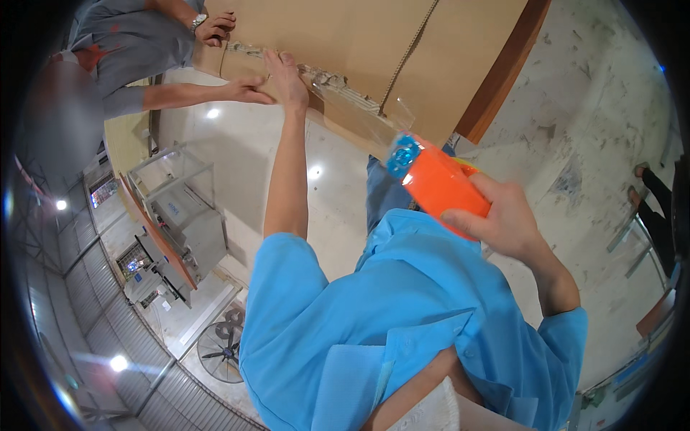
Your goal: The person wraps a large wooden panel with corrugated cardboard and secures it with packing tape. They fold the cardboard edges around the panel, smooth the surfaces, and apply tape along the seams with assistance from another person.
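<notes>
We grip an orange dispenser (pixel 449 188) in our right hand (pixel 509 215), clear tape (pixel 365 123) stretching to the cardboard (pixel 323 32); our left hand (pixel 290 82) lies flat at its edge, near a co-worker's hand (pixel 248 91).

Right hand (pixel 507 215): you've got room to its right, over the pale floor (pixel 589 108). Leftward, clear tape (pixel 365 118) stretched from the orange dispenser (pixel 447 185) along the edge of the carton (pixel 323 29) blocks you. Co-worker's hand (pixel 248 91) just beside your left hand (pixel 288 80) crowds that side.

Glaring lamp (pixel 118 363) — dark, warped edges
</notes>
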`<state>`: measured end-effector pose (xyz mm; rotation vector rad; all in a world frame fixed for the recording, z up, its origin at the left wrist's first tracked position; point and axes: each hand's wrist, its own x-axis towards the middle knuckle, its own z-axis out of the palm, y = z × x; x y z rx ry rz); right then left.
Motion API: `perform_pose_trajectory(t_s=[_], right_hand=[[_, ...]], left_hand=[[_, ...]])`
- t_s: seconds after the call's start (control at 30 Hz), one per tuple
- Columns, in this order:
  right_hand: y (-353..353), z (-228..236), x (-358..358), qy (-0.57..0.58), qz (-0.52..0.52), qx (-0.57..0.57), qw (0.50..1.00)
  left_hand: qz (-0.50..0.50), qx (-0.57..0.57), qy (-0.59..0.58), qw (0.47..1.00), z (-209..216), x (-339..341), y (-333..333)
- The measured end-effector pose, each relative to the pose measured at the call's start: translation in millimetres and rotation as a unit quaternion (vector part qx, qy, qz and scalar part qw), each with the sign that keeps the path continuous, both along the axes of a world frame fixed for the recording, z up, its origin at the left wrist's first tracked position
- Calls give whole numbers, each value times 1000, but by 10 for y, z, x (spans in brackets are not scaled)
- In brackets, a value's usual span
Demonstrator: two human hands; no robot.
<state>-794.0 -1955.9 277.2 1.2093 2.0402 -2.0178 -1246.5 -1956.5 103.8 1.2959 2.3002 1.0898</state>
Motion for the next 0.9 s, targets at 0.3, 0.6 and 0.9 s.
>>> perform_pose_trajectory(t_s=[0.3, 0.6, 0.9], right_hand=[[35, -75, 24, -58, -12, 6, 998], [-45, -310, 150, -27, -7, 1, 1000], [96, -785, 242, -35, 0, -14, 999]], left_hand=[[72, -90, 54, 992, -2, 222, 247], [21, -143, 143, 979, 37, 116, -22], [17, -192, 221, 956, -57, 173, 63]])
